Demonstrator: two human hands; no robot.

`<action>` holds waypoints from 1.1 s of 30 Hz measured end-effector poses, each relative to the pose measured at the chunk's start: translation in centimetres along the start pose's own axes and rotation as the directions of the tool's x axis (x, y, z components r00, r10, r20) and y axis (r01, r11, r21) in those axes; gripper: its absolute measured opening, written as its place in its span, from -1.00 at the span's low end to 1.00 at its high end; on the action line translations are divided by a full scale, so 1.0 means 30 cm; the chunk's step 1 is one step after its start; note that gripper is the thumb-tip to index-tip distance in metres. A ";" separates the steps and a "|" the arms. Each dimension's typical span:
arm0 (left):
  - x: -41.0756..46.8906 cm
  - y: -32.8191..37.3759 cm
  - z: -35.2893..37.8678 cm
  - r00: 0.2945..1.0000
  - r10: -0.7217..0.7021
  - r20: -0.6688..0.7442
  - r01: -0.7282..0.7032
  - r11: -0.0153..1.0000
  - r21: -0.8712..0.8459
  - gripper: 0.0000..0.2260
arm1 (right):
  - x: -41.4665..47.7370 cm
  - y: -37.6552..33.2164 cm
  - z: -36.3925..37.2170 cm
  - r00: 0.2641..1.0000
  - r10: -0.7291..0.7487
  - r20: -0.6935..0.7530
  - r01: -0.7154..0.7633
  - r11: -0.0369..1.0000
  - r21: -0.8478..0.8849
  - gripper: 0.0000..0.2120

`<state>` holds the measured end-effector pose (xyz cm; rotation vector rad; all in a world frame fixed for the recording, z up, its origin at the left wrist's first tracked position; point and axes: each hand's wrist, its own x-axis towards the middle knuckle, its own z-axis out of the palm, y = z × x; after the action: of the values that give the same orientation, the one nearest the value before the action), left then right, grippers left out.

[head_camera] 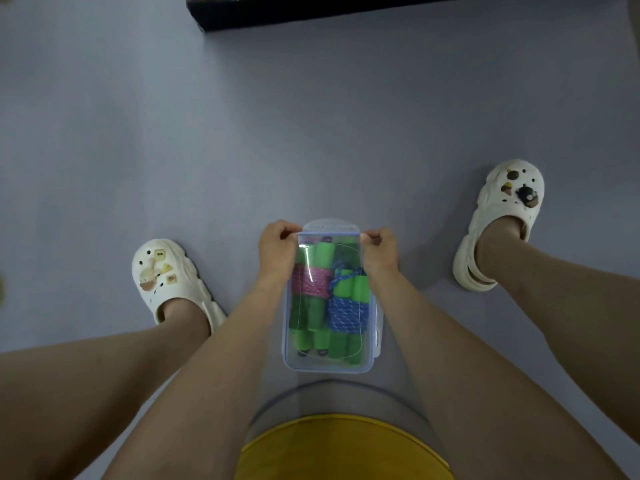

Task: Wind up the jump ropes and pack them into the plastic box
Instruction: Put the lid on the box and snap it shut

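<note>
Plastic box (366, 368) is sitting on the grey floor (242, 133), between the person's feet and just beyond the knees.

Contents, seen through the clear lid (327, 233): a pink jump rope (311, 284) is lying wound on the left and a blue jump rope (346, 315) wound on the right. Each is bundled around green handles (323, 252). No loose rope is showing on the floor.

Hands: left hand (277, 249) and right hand (379, 251) are working apart, one at each far corner of the lid. The fingers of both are curling in and pinching the lid's edge there.

Far latch (329, 224) is sticking outward, apparently not yet snapped down. Right-side latch (379, 336) is looking folded against the wall, though I cannot tell whether it is locked.

Judgement: winding and packing are looking finished and the lid is seated. What is remaining is probably closing, that is pressing the corners and snapping the far latch. The task is nearing its end.
</note>
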<state>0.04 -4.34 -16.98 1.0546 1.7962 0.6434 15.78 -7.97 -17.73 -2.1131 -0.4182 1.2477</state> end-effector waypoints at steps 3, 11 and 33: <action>-0.048 -0.014 0.030 0.963 0.262 -0.064 -0.240 0.940 0.242 -0.77 | -0.004 0.016 0.016 0.999 0.030 -0.021 -0.030 0.999 -0.017 -0.82; -0.050 -0.065 0.124 0.828 0.559 0.043 -0.516 0.729 0.450 -0.58 | 0.002 0.032 0.029 0.998 0.019 -0.057 -0.019 1.000 -0.006 -0.75; -0.013 -0.050 0.151 0.718 0.665 0.205 -0.547 0.358 0.757 -0.83 | -0.007 0.022 0.023 0.998 0.040 -0.049 -0.039 0.999 0.009 -0.76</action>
<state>3.61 -5.48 -19.95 2.4466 1.7857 0.3066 15.05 -8.34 -18.28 -2.1505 -0.3513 1.2148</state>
